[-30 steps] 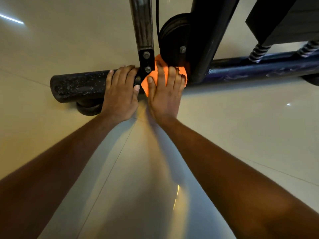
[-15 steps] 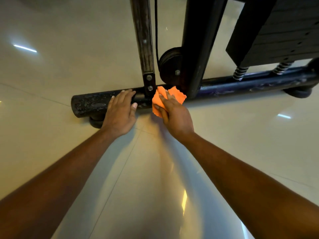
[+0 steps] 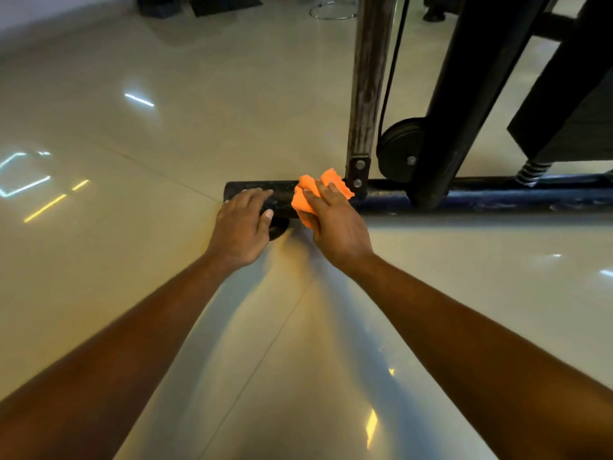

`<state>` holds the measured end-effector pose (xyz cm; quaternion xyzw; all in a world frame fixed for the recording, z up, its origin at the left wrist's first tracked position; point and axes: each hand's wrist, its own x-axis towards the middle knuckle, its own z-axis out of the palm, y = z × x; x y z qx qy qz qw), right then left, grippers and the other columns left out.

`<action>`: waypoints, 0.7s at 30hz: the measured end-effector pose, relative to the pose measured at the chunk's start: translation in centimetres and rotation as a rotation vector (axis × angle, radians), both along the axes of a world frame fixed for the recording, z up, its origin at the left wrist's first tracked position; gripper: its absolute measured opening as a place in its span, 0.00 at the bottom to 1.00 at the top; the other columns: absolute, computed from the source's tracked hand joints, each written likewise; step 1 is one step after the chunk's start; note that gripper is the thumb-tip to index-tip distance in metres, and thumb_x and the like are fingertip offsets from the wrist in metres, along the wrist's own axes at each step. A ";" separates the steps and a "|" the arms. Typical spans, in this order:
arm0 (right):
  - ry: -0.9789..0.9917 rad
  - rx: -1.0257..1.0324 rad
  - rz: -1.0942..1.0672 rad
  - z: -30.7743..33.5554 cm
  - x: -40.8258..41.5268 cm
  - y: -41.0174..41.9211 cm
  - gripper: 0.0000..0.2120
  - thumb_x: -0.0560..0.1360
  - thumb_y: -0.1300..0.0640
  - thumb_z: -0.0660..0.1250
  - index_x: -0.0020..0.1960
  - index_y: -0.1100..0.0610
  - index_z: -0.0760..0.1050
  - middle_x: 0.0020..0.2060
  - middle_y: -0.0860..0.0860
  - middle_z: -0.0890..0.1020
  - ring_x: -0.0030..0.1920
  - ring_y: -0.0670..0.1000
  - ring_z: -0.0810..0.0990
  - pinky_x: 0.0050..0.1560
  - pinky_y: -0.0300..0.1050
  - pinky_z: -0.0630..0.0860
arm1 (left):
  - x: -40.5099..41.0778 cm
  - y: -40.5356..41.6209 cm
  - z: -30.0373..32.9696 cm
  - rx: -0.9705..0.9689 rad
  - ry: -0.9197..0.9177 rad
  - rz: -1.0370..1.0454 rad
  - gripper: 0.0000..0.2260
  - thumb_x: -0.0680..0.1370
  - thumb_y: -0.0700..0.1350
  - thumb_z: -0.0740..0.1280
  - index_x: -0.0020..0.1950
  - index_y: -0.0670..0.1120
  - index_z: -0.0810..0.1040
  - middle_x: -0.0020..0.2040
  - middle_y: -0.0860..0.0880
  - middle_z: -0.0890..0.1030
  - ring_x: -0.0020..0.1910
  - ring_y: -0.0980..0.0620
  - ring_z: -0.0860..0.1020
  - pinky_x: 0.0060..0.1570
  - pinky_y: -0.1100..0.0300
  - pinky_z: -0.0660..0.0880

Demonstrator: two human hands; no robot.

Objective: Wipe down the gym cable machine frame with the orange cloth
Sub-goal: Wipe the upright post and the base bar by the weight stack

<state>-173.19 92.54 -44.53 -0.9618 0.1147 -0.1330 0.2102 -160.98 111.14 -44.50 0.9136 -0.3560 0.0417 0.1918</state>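
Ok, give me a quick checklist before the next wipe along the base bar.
1. Cloth gripped in right hand: ok.
2. Cloth touching base bar: ok.
3. Left hand resting on bar end, bracing: ok.
4. Left fingers out of the cloth's path toward the bar end: not ok.
5. Upright post and its bolted bracket just right of the cloth, blocking a rightward stroke: not ok.
6. Bar already clean under the cloth: cannot tell.

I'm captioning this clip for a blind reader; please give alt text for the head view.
A right hand presses an orange cloth on a cable machine's dark base bar, beside the left hand resting on it.
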 end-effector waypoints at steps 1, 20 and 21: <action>0.000 -0.027 0.005 -0.3 0.4 -0.2 0.32 0.86 0.57 0.67 0.87 0.49 0.60 0.88 0.52 0.57 0.87 0.58 0.54 0.76 0.66 0.72 | 0.3 -0.1 -0.2 0.017 0.006 0.018 0.25 0.85 0.54 0.57 0.80 0.47 0.71 0.77 0.43 0.74 0.77 0.40 0.70 0.75 0.38 0.68; -0.094 -0.352 0.004 -5.8 9.8 0.2 0.27 0.88 0.39 0.52 0.85 0.44 0.64 0.83 0.55 0.67 0.78 0.70 0.66 0.79 0.72 0.54 | 5.0 -3.0 -5.1 -0.393 0.202 0.354 0.24 0.82 0.51 0.63 0.80 0.52 0.73 0.80 0.45 0.65 0.78 0.44 0.67 0.81 0.53 0.60; -0.110 -0.365 0.026 -5.7 9.8 -0.2 0.27 0.88 0.39 0.52 0.85 0.45 0.64 0.82 0.55 0.68 0.77 0.70 0.67 0.79 0.71 0.56 | 5.3 -2.6 -5.4 -0.462 0.214 0.348 0.26 0.82 0.50 0.64 0.81 0.49 0.72 0.79 0.44 0.66 0.77 0.46 0.69 0.80 0.56 0.62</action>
